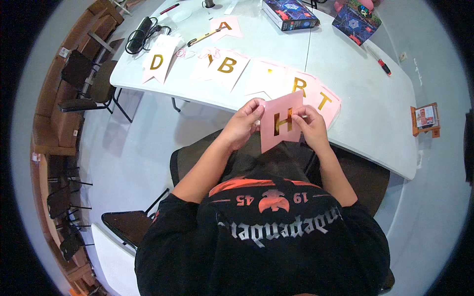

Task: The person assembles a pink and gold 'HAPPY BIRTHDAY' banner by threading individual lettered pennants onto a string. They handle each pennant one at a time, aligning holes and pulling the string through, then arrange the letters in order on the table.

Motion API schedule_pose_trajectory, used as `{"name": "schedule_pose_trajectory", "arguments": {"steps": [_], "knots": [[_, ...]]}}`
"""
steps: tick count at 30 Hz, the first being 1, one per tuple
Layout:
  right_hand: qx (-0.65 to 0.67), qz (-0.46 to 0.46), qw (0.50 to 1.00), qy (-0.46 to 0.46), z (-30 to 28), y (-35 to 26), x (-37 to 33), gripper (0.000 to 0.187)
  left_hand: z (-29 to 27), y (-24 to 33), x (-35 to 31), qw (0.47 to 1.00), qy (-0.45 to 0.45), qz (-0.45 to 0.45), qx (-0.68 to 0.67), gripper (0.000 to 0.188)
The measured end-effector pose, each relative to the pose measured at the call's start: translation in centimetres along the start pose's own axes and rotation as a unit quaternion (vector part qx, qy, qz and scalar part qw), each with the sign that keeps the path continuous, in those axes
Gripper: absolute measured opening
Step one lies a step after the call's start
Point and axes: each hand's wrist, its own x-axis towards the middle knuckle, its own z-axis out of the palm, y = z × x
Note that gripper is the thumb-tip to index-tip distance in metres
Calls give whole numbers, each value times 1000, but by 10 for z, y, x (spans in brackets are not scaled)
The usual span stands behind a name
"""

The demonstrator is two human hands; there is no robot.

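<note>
Nearest the camera is the person's black shirt (266,246) with an orange and grey print, and both bare forearms rise from it toward the table edge. Between the two hands, held in the air above the lap and just short of the table (365,113), is a pink flag (281,123) with a swallowtail cut at its lower edge and a gold letter on its face. The left hand (243,124) grips the flag's left edge near the upper corner: its fingers are curled together and pinch the card, with the thumb on the near side and the fingertips against the edge. The right hand (311,126) takes the right edge, its fingers bent and close together, fingertips pinching the card just beside the gold letter. The flag thus stands almost upright between the two sets of fingers, tilted slightly to the right. Just behind it on the white table lie more pink flags (316,91) with gold letters, overlapping one another in a row that runs left to a white flag (158,60) at the table's far left corner. Another pink flag (226,25) lies apart, farther back. Beside the white flag is a black cable bundle (140,34). A red-handled tool (382,65) lies on the right part of the table, and two dark boxes (290,12) with bright patterns sit at the far edge. A small orange stand (425,118) sits at the table's right end. Dark chairs (86,81) stand on the floor to the left.
</note>
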Motion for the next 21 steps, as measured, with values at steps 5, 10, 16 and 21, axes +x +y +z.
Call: {"name": "schedule_pose_trajectory", "arguments": {"steps": [5,10,16,21], "knots": [[-146,-271,942,131,-1,-5,-15,9,19,-40,11,981,118,18,155,19],[-98,-197,974,52,16,11,-14,11,30,-56,20,995,50,-53,68,21],[-16,-202,976,75,8,35,-12,14,41,-54,26,993,55,-80,73,20],[-70,-282,953,82,-1,40,-6,15,46,-52,33,990,52,-60,113,20]]}}
